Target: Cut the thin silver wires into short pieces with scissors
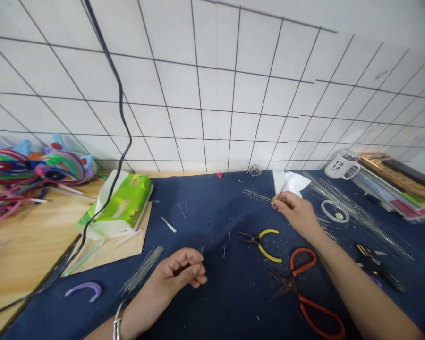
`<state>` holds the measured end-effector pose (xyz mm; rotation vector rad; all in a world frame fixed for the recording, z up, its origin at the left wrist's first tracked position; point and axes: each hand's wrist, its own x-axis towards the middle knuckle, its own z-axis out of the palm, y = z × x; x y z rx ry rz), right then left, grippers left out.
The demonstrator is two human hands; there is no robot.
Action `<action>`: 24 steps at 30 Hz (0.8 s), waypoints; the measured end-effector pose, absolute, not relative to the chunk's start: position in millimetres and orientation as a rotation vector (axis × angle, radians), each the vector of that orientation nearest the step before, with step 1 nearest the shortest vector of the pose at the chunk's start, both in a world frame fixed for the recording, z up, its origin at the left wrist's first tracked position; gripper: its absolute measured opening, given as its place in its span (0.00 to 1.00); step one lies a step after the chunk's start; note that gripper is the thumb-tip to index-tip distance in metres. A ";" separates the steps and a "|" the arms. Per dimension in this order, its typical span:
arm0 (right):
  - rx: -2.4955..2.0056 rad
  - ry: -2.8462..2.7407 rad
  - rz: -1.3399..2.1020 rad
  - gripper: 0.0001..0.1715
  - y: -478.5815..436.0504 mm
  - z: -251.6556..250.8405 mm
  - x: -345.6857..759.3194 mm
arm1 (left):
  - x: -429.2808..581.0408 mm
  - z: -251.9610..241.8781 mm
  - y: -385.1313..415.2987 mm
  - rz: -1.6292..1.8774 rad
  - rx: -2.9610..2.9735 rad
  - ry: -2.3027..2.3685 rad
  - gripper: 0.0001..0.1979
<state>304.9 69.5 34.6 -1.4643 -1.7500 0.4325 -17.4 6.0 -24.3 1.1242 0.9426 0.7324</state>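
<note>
My left hand is closed in a pinch above the dark blue cloth, with the tip of a thin wire showing above the fingertips. Further back, my right hand pinches the near ends of several thin metal wires, which fan out to the left. Yellow-handled pliers lie open between the two hands. Below the right forearm are large scissors with red handles, their blades apart. A bundle of cut wires rests beside the left wrist, and small wire pieces lie right of that hand.
Long wires lie at right, near a clear ring and a black tool. A mug and stacked books stand behind. Left are a green tissue pack, colourful crafts, a purple arc and a hanging black cable.
</note>
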 end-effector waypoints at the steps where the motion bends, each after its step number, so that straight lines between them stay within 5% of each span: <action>1: -1.462 -1.767 0.451 0.11 69.7 32.9 303.8 | -17.3 -24.9 5.8 0.735 1.122 0.945 0.09; 15: -1.537 -1.803 0.229 0.09 71.2 17.6 298.6 | -26.0 -19.3 12.4 0.978 1.283 1.033 0.07; 24: -1.341 -1.680 0.597 0.10 52.9 52.1 258.8 | -40.2 -29.4 30.1 1.280 1.245 1.112 0.07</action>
